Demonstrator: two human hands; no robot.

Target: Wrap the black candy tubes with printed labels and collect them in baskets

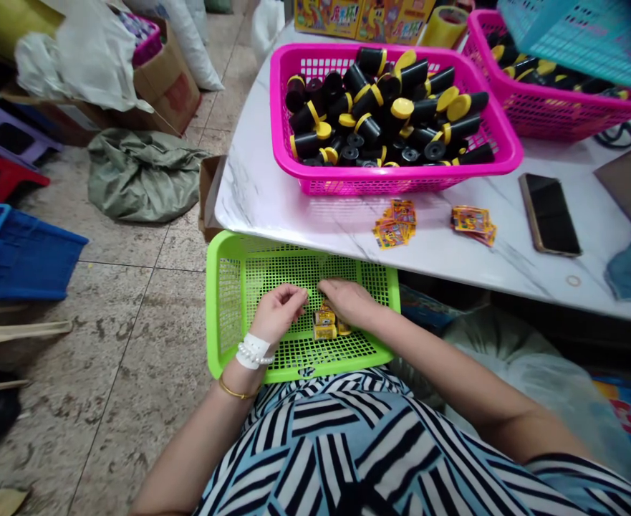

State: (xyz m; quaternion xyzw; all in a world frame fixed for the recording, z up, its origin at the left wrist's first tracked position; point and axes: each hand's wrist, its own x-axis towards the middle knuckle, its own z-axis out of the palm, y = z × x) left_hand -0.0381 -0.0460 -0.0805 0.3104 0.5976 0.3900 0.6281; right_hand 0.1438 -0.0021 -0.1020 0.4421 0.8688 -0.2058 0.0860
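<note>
A green plastic basket [223, 315] sits on my lap, against the table edge. Inside it, small yellow printed cylinders [324, 326] lie in a group right of centre. My left hand [281, 309], wearing a white band and beads at the wrist, is closed in a pinch above the basket floor; what it pinches is too small to name. My right hand [352, 301] reaches in from the other side, over the cylinders. Its fingers are bent together, and anything between them is hidden. Both sets of fingertips point at each other with a small gap between.
On the marble-patterned table [251, 179] stands a pink basket [401, 179] of black tubes with yellow caps. Two piles of orange printed labels [395, 223] and a phone [550, 213] lie before it. Another pink basket [551, 107] is behind right. A blue crate [36, 251] is on the floor.
</note>
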